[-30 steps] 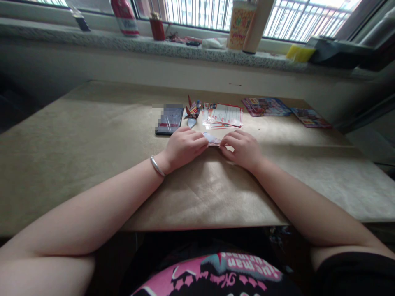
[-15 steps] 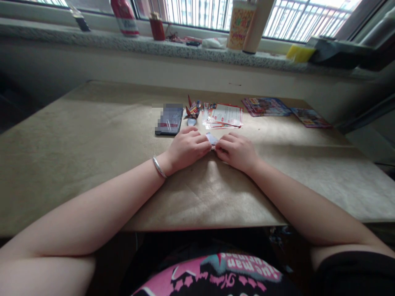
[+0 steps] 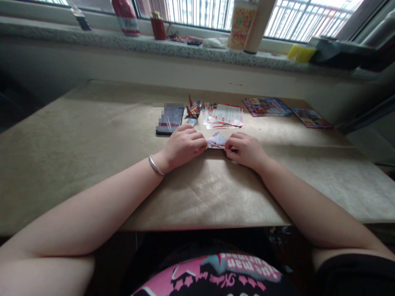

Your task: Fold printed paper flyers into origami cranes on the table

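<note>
A small folded paper [image 3: 217, 140], whitish with a coloured print along its lower edge and a pointed top, lies between my hands on the table. My left hand [image 3: 185, 144], a silver bangle on its wrist, pinches the paper's left end. At the right end, my right hand [image 3: 243, 149] grips it between thumb and curled fingers. Just beyond are a folded paper figure [image 3: 194, 109] with red points and a spoon-like grey oval piece [image 3: 192, 121]. Loose printed sheets [image 3: 228, 114] lie in a pile behind the paper.
A dark tablet or phone [image 3: 170, 119] lies left of the pile. Printed colourful sheets [image 3: 268, 107] and another stack [image 3: 311, 118] lie at the back right. On the stone windowsill [image 3: 185, 48] stand a pink bottle [image 3: 126, 17], a red holder [image 3: 158, 26] and a patterned cup [image 3: 241, 26].
My hands have moved apart along the folded paper, the right hand to the right and the left slightly left. More of the paper now shows between them.
</note>
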